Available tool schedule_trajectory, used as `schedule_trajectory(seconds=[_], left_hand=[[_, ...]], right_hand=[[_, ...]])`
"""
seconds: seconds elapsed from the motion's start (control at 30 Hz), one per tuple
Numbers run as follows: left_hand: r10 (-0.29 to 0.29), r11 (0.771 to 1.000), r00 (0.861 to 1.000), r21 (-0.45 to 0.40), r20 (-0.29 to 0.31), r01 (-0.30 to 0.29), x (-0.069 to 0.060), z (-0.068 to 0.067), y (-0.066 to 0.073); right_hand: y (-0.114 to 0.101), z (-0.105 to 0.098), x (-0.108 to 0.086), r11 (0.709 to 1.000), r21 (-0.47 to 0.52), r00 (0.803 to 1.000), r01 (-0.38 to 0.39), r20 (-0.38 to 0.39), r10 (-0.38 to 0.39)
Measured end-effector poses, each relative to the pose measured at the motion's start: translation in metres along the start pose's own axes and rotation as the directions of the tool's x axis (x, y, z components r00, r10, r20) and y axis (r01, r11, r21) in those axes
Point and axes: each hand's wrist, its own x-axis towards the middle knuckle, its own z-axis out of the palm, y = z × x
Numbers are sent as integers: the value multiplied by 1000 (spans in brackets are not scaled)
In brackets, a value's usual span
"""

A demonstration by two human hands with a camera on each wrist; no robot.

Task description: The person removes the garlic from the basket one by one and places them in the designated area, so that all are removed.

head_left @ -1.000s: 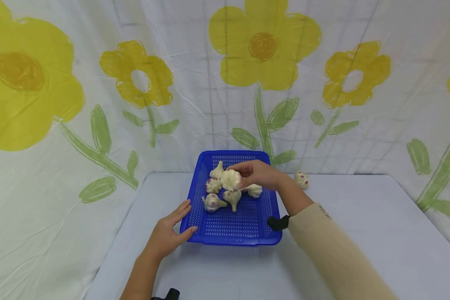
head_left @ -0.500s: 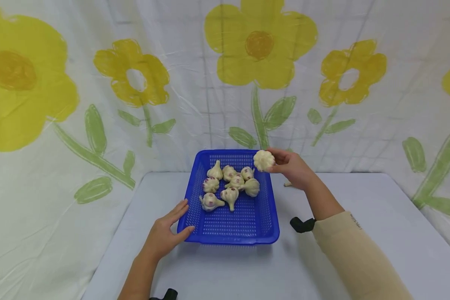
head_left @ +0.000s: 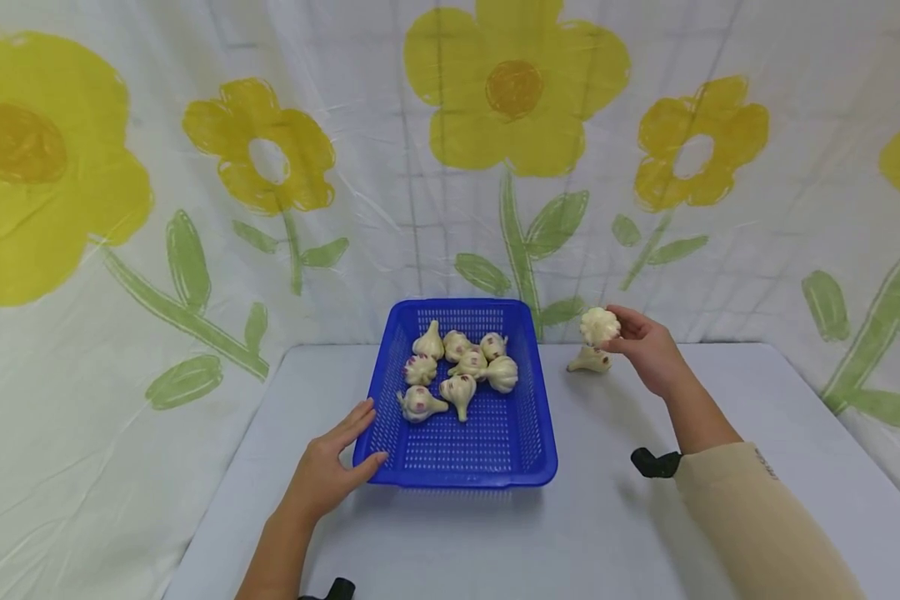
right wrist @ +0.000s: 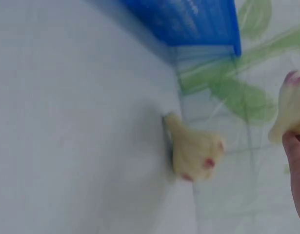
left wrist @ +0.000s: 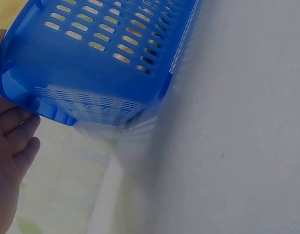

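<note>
While the left hand (head_left: 333, 471) rests at the left rim of the blue basket (head_left: 465, 480), the right hand (head_left: 648, 350) holds up a garlic bulb (head_left: 598, 326).
From the head view, I see the right hand's fingers pinching that bulb, to the right of the basket, with a loose bulb (head_left: 589, 360) lying just beneath it on the white worktop (head_left: 450, 550); eight bulbs (head_left: 459, 390) sit inside the basket, mostly toward its far half, and the left hand's fingers are extended and relaxed against the rim, before a flowered cloth (head_left: 375, 258); the left wrist view shows those fingers beneath the rim by the slotted wall; the right wrist view, a little blurred, shows the held bulb raised clear of the worktop, partly cut off.
</note>
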Motion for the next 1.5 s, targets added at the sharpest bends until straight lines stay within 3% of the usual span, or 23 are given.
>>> schedule_trajectory(seconds=[0.37, 0.7, 0.9, 1.03, 1.5], left_hand=[[-5, 1000, 1000, -10, -3, 5, 0, 0, -2], [2, 1000, 1000, -7, -8, -2, -1, 1, -1], [3, 1000, 1000, -10, -12, -4, 0, 0, 0], [8, 1000, 1000, -8, -17, -8, 0, 0, -2], [19, 1000, 999, -8, -27, -19, -1, 2, -3]], right_hand=[[30, -40, -8, 978, -193, 992, -77, -112, 57], [58, -52, -6, 950, -277, 983, -146, -152, 106], [72, -60, -5, 917, -346, 974, -197, -174, 144], [78, -60, -4, 907, -345, 965, -239, -187, 184], [89, -52, -1, 942, -262, 964, -209, -216, 154]])
